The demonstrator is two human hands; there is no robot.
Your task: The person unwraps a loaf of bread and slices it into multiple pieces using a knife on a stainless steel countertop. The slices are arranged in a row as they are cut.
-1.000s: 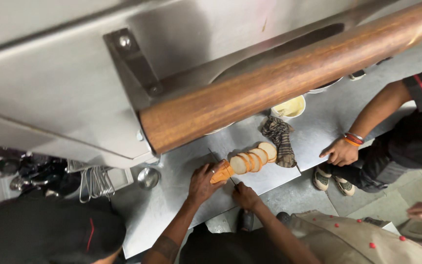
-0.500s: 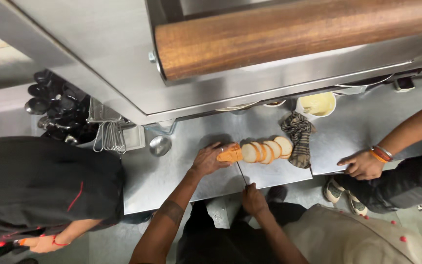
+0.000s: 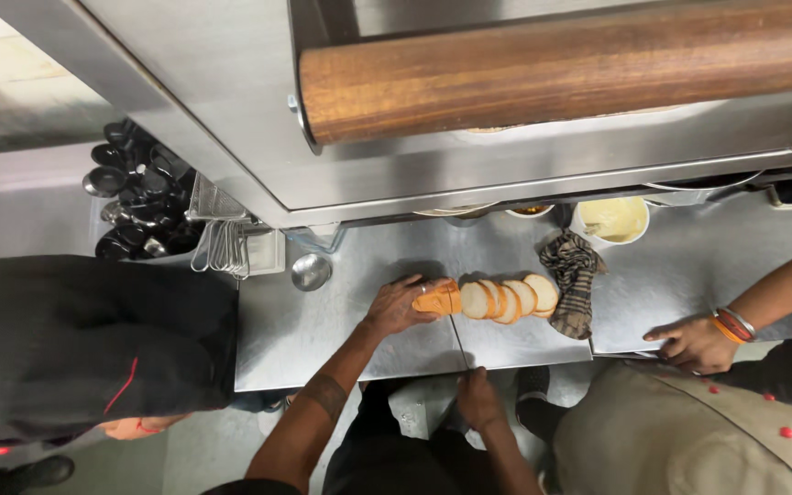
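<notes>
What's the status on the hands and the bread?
Left hand gripping bread loaf end. Right hand on knife, blade at the loaf. Cut slices fanned beside a checked cloth. A co-worker's hand rests on the steel counter.

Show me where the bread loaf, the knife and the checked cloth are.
bread loaf [image 3: 437, 299], head view, uncut orange end under the left hand.
knife [image 3: 459, 341], head view, middle of the thin blade.
checked cloth [image 3: 574, 280], head view, middle of the crumpled fabric.
</notes>
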